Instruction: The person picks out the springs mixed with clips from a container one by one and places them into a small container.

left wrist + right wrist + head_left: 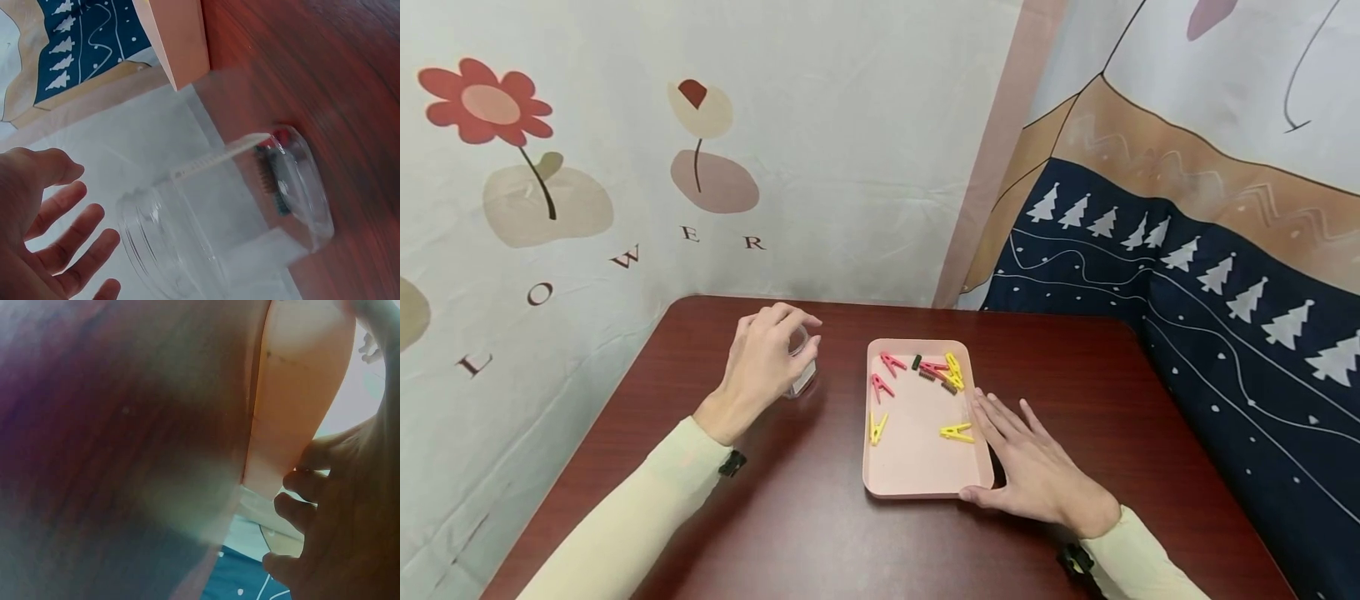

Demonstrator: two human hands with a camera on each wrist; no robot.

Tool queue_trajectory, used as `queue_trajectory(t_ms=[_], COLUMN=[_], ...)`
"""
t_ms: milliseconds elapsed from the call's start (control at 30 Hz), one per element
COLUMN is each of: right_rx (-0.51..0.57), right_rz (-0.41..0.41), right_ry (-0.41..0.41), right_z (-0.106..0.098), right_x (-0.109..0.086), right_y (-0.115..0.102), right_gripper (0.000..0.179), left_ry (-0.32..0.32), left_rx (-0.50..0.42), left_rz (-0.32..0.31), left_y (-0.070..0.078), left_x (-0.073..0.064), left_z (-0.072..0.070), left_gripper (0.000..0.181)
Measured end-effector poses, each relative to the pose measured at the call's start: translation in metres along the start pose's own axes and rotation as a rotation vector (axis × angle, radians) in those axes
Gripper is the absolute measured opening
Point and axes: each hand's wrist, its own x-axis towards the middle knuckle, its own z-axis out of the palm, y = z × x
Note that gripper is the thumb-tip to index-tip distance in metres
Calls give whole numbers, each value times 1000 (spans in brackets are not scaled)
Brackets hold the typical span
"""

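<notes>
A clear jar (206, 219) stands on the table, with a few small red and dark ribbed pieces (272, 181) at its bottom. My left hand (767, 354) is over the jar's mouth, and the left wrist view has its loosely bent fingers (81, 269) apart from the rim. To the right lies a shallow pink tray (917, 475) holding red clothespins (882, 386), yellow clothespins (956, 432) and several small dark ribbed pieces (949, 388). Along the tray's right side my right hand (1037, 467) rests, fingers spread and nearly straight, fingertips at the rim.
Both hands are above a dark red wooden table (790, 542). Behind it hangs a pale cloth (850, 167) with printed flowers and letters. A navy cloth (1097, 267) with white trees hangs on the right.
</notes>
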Motion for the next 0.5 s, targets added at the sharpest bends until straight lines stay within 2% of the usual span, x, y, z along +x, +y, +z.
queue_trajectory(t_ms=[500], right_rx=[5], right_rz=[-17], right_ry=[4], right_z=[-2], right_x=[1], right_y=[1], right_gripper=[124], left_ry=[-26], left_rx=[15], left_rz=[49], left_y=[22], left_x=[6], left_z=[12], left_gripper=[18])
